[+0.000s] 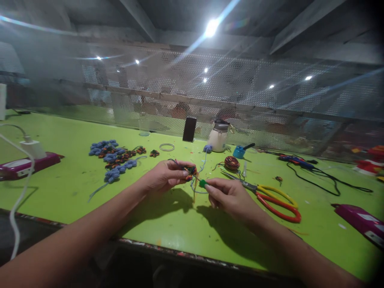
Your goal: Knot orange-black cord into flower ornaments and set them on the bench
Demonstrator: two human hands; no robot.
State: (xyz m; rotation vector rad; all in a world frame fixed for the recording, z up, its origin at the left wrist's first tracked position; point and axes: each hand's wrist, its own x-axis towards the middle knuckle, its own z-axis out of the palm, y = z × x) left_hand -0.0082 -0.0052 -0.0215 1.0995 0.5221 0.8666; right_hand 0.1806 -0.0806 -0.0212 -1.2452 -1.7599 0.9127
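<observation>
My left hand (pixel 168 176) pinches a small crocheted piece (pixel 190 172) in dark, orange and green yarn, with loose strands hanging below it. Close beside it, my right hand (pixel 225 193) has its fingertips closed on a small green rounded thing (pixel 203 183); its exact kind is unclear, and the fingers cover part of it. Thin yarn strands lie between the two hands. Just beyond my right hand are scissors (pixel 270 198) with yellow and orange-red handles, and a ball of multicoloured yarn (pixel 232 163).
Blue and multicoloured crocheted flowers (pixel 112 158) lie at left. Behind stand a phone (pixel 189 129), a pale jug (pixel 218 138), a blue pot (pixel 239 151) and a clear cup (pixel 144 127). Purple power strips (pixel 361 224) flank the green table (pixel 168 240); a blue corded tool (pixel 297 161) lies right.
</observation>
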